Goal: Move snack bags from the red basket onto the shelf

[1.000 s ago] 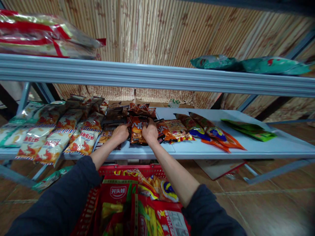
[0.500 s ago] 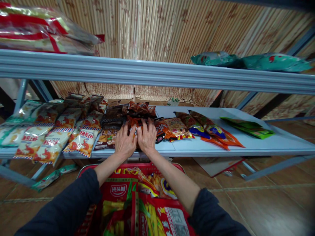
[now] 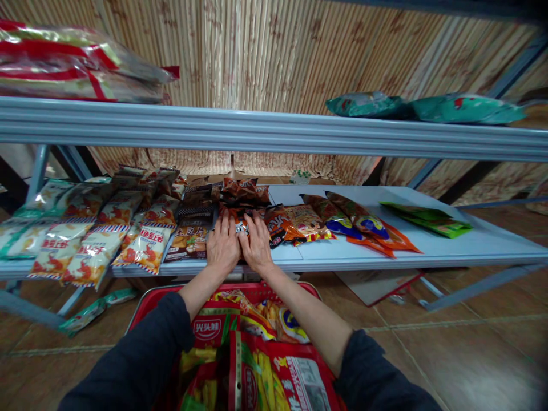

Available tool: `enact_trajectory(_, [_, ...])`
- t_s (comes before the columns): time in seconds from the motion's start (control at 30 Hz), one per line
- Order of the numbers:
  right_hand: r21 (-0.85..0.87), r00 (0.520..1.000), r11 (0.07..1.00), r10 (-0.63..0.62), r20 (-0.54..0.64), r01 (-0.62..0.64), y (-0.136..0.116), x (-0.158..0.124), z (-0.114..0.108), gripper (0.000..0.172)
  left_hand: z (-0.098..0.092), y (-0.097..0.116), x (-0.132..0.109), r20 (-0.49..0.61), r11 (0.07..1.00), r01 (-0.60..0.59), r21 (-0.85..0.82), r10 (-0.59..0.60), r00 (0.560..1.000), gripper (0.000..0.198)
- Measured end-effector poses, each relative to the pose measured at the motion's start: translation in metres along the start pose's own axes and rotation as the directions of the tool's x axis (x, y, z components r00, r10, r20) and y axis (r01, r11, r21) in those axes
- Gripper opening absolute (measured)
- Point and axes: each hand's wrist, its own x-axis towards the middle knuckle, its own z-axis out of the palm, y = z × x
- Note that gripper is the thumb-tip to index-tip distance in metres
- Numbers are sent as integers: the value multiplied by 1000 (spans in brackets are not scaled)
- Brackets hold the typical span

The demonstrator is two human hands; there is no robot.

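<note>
My left hand (image 3: 223, 245) and my right hand (image 3: 257, 244) lie flat side by side, fingers stretched out, on an orange-brown snack packet (image 3: 240, 217) near the front edge of the lower shelf (image 3: 385, 257). The hands cover most of that packet. More packets of the same kind (image 3: 242, 189) lie behind it. A brown packet (image 3: 189, 240) sits just left of my left hand. An orange and black packet (image 3: 280, 225) sits just right of my right hand.
A red basket (image 3: 145, 308) full of snack packets sits below my arms. White and red shrimp-snack packets (image 3: 94, 251) fill the shelf's left part, green packets (image 3: 428, 220) lie at its right. The upper shelf rail (image 3: 274, 134) crosses overhead. One packet (image 3: 94, 308) lies on the floor.
My hands went from gripping the orange-brown packet's sides to lying flat on top of it, close together. The view shifted slightly nearer the shelf.
</note>
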Motion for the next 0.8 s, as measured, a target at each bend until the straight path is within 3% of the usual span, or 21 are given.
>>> enact_trajectory(0.2, [17,991,994,-111,76,110,16,-23,-18,51,1,1,5,14,999,31,-23,-31,999,50])
enact_trajectory(0.43, [4,976,987,-158,149,160,25,-27,-14,49,-4,0,-4,-32,1000,-4,-17,4,999,50])
enact_trajectory(0.63, [-9,975,988,-149,167,153,24,-27,-11,51,-10,-2,-18,8,986,-163,-32,163,987,45])
enact_trajectory(0.8, [-10,977,991,-132,165,136,22,-25,-9,51,-6,-5,-17,39,969,-237,-62,240,970,46])
